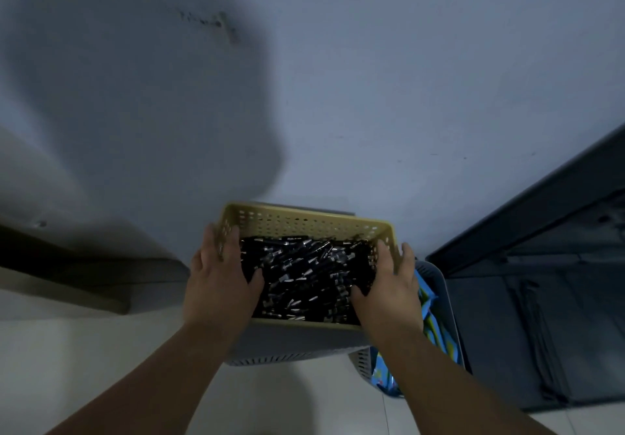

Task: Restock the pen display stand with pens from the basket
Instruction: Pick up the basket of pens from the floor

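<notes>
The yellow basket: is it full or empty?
Fairly full: a heap of black pens hides the floor of the basket, only its upper wall showing.

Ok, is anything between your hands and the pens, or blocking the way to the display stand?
Nothing visible covers the black pens: the yellow basket is open-topped, and the left hand and right hand grip its side walls, thumbs inside. The display stand is out of view, so that path cannot be judged.
</notes>
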